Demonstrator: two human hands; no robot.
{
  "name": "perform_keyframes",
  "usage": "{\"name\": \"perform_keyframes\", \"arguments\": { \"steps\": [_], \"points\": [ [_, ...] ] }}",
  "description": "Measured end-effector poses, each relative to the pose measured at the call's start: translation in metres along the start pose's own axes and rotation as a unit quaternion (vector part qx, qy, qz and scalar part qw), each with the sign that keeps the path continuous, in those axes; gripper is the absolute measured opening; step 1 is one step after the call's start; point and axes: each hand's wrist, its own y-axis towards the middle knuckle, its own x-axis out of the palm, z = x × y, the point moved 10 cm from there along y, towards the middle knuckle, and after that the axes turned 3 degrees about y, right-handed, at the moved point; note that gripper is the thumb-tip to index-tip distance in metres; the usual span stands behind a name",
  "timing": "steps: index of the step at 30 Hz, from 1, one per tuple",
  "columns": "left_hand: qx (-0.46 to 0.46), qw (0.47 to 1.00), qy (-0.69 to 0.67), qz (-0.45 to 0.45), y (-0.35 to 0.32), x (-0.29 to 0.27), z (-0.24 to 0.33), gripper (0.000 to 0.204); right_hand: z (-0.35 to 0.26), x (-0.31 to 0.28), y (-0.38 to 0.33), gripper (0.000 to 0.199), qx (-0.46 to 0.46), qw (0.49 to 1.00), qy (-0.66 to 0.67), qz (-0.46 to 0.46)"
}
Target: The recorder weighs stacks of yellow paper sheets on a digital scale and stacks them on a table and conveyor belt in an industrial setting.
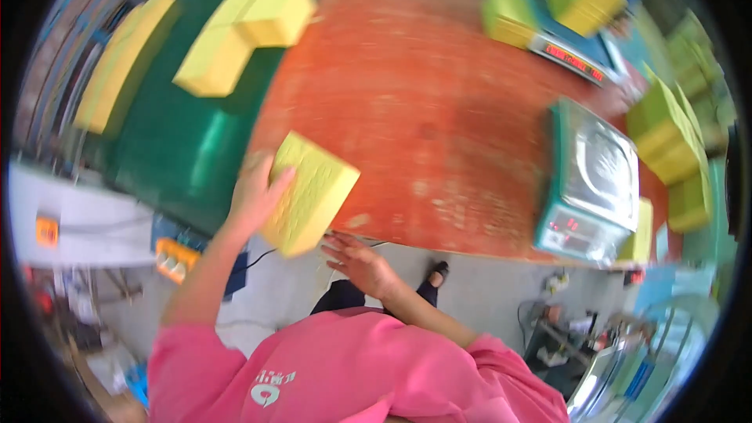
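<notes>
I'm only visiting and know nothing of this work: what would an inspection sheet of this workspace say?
Surface: scuffed red-orange tabletop; glossy green surface to its left.
Job's things: yellow rectangular block, held; more yellow blocks on the green surface.
Clutter: green digital scale with a silver pan at right; farther off, a second scale with a red display.
Hands: left hand grips the block; right hand open near its lower end, contact unclear.
Cables: thin black cable below the table edge.
Surroundings: grey floor; black shoe.
</notes>
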Motion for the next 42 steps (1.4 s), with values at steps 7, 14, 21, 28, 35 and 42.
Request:
{"name": "perform_keyframes", "arguments": {
  "steps": [7, 14, 21, 28, 35, 42],
  "points": [
    [-0.292, 0.862, -0.374, -0.176, -0.056, 0.111, 0.134, 0.035, -0.121, 0.006, -0.191, 0.069, -0.100, 0.939, -0.330, 0.004],
    [-0.080, 0.694, -0.681, -0.218, 0.038, 0.186, 0.398, 0.051, -0.327, 0.094, -0.385, 0.064, -0.529, 0.538, -0.644, 0.128],
    [-0.075, 0.398, -0.862, -0.306, 0.138, 0.281, 0.570, 0.050, -0.466, 0.096, -0.434, 0.057, -0.552, 0.365, -0.684, 0.305],
    [-0.325, 0.342, -0.849, -0.237, 0.088, 0.306, 0.515, 0.033, -0.496, 0.086, -0.400, 0.045, -0.447, 0.326, -0.758, 0.344],
    [-0.149, 0.638, -0.713, -0.250, 0.072, 0.202, 0.306, 0.039, -0.441, 0.108, -0.357, 0.050, -0.344, 0.139, -0.851, 0.371],
    [-0.197, 0.947, 0.039, 0.249, 0.242, -0.013, -0.082, 0.076, -0.377, 0.170, -0.284, 0.053, -0.378, 0.196, -0.833, 0.354]
  ]
}}
